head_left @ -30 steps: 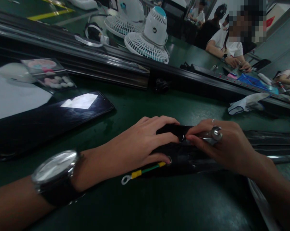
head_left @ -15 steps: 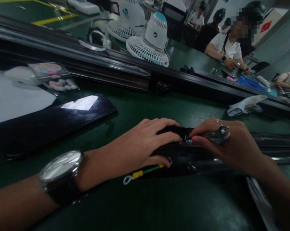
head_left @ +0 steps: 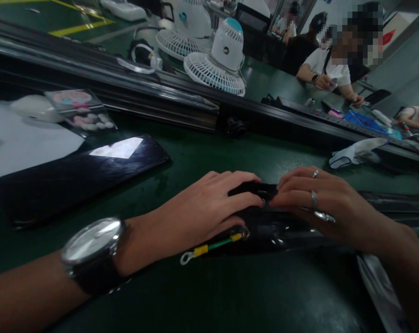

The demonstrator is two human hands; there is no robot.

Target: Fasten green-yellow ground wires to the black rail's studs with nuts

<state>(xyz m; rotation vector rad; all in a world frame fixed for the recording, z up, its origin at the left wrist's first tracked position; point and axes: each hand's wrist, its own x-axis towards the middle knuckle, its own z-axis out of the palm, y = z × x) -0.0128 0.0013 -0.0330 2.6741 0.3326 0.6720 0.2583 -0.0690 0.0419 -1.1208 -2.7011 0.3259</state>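
pressing: both hands lie on a black part (head_left: 265,229) near the front of the green bench (head_left: 202,152).
left hand: the left hand (head_left: 198,210) lies palm down across the part's left end, its fingers (head_left: 244,200) stretched out side by side and flat on the top, thumb along the near edge by a small metal ring (head_left: 245,233).
right hand: the right hand (head_left: 320,203) comes in from the right, its fingers (head_left: 282,200) bent and close together, tips on the part and almost touching the left fingertips; two rings show on them.
wrench: a bright metal wrench (head_left: 323,215) shows under the right hand, mostly hidden; whether the fingers pinch it cannot be told.
part: long, dark and glossy, it runs off to the right under the right wrist.
wire: a green and yellow wire (head_left: 212,245) with a ring lug (head_left: 184,260) sticks out leftward from the part, below the left palm.
watch: a watch (head_left: 91,247) with a pale dial sits on the left wrist.
phone: a dark phone (head_left: 80,173) lies flat to the left, well apart from the hands.
rail: a black rail (head_left: 181,104) crosses the bench behind.
fans: two white fans (head_left: 223,55) lie past the rail.
glove: a white glove (head_left: 355,151) lies at the right by the rail.
others: a person in a white shirt (head_left: 329,69) sits at the far end.
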